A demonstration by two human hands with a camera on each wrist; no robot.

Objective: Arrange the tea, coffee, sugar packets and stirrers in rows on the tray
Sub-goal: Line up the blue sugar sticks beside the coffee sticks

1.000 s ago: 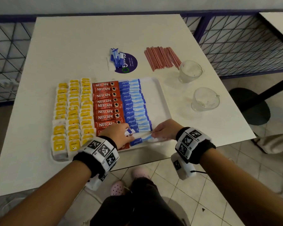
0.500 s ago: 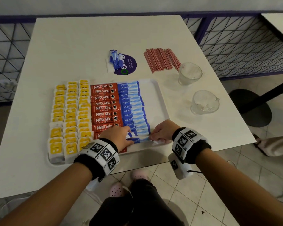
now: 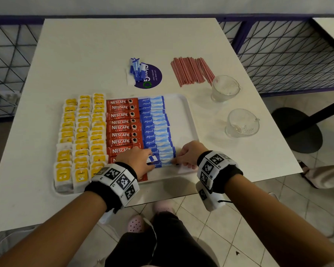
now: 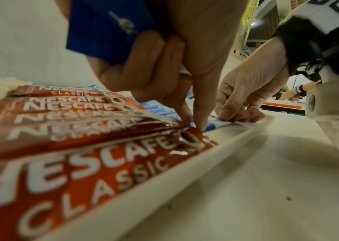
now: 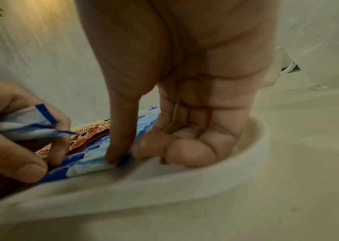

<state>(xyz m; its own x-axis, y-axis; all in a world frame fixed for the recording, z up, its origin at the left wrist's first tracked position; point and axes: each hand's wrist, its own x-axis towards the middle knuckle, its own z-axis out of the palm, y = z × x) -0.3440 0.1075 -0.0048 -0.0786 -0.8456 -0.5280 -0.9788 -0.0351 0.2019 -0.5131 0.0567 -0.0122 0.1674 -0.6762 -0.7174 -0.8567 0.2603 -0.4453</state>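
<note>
Head view: your two hands met at the lower middle of the frame, over the near end of the white tray on the desk.
Left hand: your left hand had its fingers curled round spare blue sugar packets, while its thumb tip pressed the left end of the nearest packet in the row.
Right hand: your right hand had its fingers curled together on the tray floor, with the thumb pressing that packet's right end.
Sugar row: the blue sugar row ran up the middle of the tray, beside the red coffee sachets.
Tea: yellow tea bags filled the tray's left part in three columns.
Off the tray: more blue packets lay at upper centre, red stirrers to their right.
Cups: two clear cups stood at the right of the frame.
</note>
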